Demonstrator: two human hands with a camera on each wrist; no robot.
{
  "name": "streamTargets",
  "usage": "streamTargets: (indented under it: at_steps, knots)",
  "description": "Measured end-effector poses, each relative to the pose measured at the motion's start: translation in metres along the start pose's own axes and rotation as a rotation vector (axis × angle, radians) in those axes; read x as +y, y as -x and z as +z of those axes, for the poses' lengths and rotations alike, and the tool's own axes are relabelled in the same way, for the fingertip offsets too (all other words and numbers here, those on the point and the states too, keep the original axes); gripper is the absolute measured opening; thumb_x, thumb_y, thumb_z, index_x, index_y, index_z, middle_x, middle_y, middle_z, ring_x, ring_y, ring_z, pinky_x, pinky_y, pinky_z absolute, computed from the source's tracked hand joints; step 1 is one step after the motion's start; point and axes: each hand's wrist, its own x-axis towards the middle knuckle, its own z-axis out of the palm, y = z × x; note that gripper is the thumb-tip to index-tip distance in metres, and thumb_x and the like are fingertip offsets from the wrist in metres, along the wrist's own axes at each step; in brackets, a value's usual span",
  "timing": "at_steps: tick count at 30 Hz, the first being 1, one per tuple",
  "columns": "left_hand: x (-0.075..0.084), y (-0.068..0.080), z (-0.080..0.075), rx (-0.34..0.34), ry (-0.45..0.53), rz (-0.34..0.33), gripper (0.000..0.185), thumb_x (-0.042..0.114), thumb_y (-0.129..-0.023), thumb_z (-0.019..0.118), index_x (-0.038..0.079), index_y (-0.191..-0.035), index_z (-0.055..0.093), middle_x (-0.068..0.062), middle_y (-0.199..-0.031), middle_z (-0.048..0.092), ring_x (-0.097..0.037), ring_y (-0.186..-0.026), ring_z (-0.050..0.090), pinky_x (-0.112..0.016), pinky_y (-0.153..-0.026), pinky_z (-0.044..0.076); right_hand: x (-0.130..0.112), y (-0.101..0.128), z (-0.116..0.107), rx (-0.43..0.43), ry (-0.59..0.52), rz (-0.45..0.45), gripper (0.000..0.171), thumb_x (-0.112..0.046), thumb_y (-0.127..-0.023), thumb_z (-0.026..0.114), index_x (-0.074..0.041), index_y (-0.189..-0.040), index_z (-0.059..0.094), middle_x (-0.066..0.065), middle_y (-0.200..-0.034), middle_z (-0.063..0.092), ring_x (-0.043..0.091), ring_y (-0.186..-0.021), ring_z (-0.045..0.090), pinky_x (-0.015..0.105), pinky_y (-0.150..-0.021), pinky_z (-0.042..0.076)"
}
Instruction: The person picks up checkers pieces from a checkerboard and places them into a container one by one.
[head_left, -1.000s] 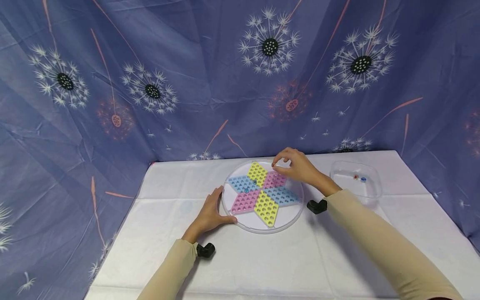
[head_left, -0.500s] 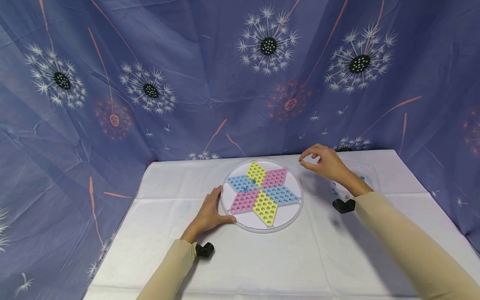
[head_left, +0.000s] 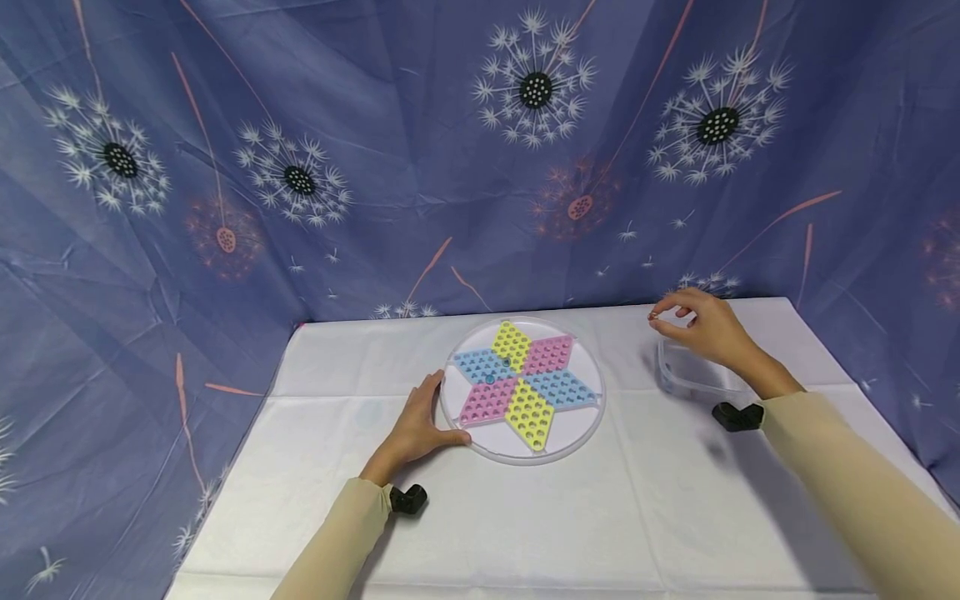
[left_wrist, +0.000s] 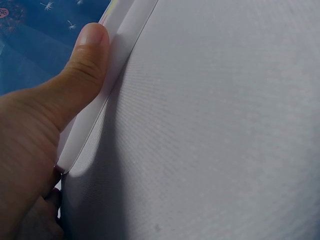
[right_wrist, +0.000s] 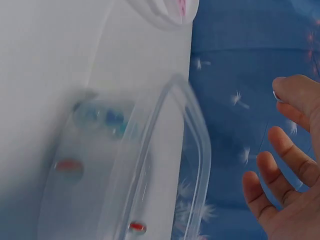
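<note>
A round Chinese checkers board (head_left: 577,425) lies on the white cloth, its star coloured pink, yellow and blue. Two bluish marbles (head_left: 490,379) sit in its holes, left of the centre. My left hand (head_left: 412,429) rests against the board's left rim with thumb and fingers spread; in the left wrist view the thumb (left_wrist: 87,70) lies along the rim. Above the left end of a clear plastic box, my right hand (head_left: 705,329) pinches a small orange-brown marble (head_left: 652,317) between thumb and index finger. Its other fingers (right_wrist: 270,170) are loosely bent.
The clear box (head_left: 693,387) stands right of the board, partly hidden by the right hand. Inside it the right wrist view shows bluish marbles (right_wrist: 114,118) and a red one (right_wrist: 137,227). A blue dandelion-print curtain (head_left: 420,167) hangs behind the table.
My right hand has moved right, from over the board's upper right edge to above the clear box, still pinching the marble. My left hand and the board stay in place.
</note>
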Motion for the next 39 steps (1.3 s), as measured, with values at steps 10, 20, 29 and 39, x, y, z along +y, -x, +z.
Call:
streamTargets:
  at_steps: [10, 20, 29, 39]
  knots:
    - [-0.001, 0.001, -0.002, 0.009, 0.011, 0.021, 0.130, 0.044, -0.067, 0.096, 0.005, -0.164, 0.019, -0.017, -0.169, 0.021, -0.035, -0.157, 0.012, -0.048, -0.129, 0.007, 0.022, 0.010, -0.007, 0.008, 0.005, 0.026, 0.017, -0.025, -0.095, 0.076, -0.014, -0.108, 0.078, 0.017, -0.116, 0.065, 0.040, -0.100, 0.061, 0.035, -0.062, 0.052]
    - [-0.002, 0.000, -0.003, -0.003, 0.008, 0.003, 0.130, 0.045, -0.068, 0.096, 0.008, -0.165, 0.017, -0.014, -0.170, 0.019, -0.033, -0.157, 0.010, -0.048, -0.128, 0.008, 0.034, 0.014, -0.004, -0.010, 0.039, 0.052, 0.016, -0.025, -0.096, 0.075, -0.014, -0.107, 0.078, 0.019, -0.110, 0.065, 0.036, -0.093, 0.060, 0.041, -0.067, 0.049]
    - [-0.001, -0.001, -0.003, 0.001, 0.012, 0.015, 0.129, 0.044, -0.068, 0.096, 0.007, -0.165, 0.018, -0.015, -0.170, 0.019, -0.034, -0.157, 0.011, -0.050, -0.128, 0.008, 0.045, 0.020, 0.004, -0.104, 0.053, 0.111, 0.017, -0.026, -0.096, 0.074, -0.014, -0.108, 0.077, 0.019, -0.111, 0.062, 0.037, -0.095, 0.058, 0.044, -0.070, 0.049]
    - [-0.002, -0.001, -0.003, -0.002, 0.009, 0.022, 0.130, 0.044, -0.068, 0.096, 0.006, -0.164, 0.018, -0.015, -0.169, 0.020, -0.033, -0.157, 0.012, -0.048, -0.128, 0.008, 0.050, 0.024, 0.012, -0.153, 0.043, 0.122, 0.018, -0.027, -0.097, 0.074, -0.013, -0.107, 0.076, 0.022, -0.111, 0.061, 0.038, -0.094, 0.058, 0.040, -0.068, 0.049]
